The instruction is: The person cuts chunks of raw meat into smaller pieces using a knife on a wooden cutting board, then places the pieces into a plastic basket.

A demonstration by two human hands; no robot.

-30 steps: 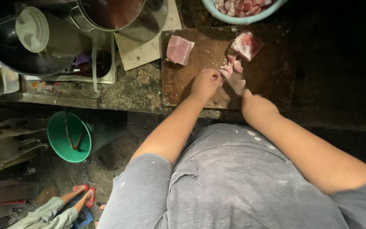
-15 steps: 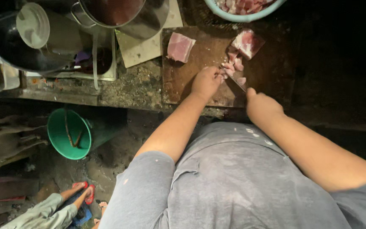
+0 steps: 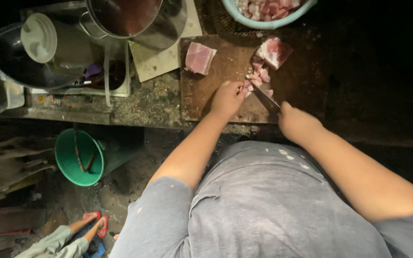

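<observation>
Left hand [image 3: 228, 98] shifted slightly up the board [image 3: 216, 81], fingers pressed on meat [image 3: 259, 79]; right hand [image 3: 295, 122] still clenched around knife [image 3: 265, 99]. Bowl [image 3: 244, 19] at 12 o'clock holds meat chunks; green bucket [image 3: 80, 157] at 8 holds sticks.

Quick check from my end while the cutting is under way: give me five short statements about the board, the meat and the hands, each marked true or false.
1. The right hand holds a knife over the wooden cutting board. True.
2. The left hand rests on the green bucket. False: it is on the board, at the small meat pieces; the bucket stands on the floor below.
3. A pale slab of meat lies on the board apart from the hands. True.
4. The light blue bowl is empty. False: it holds cut meat.
5. The board carries only one piece of meat. False: a second large chunk lies near the bowl.
</observation>
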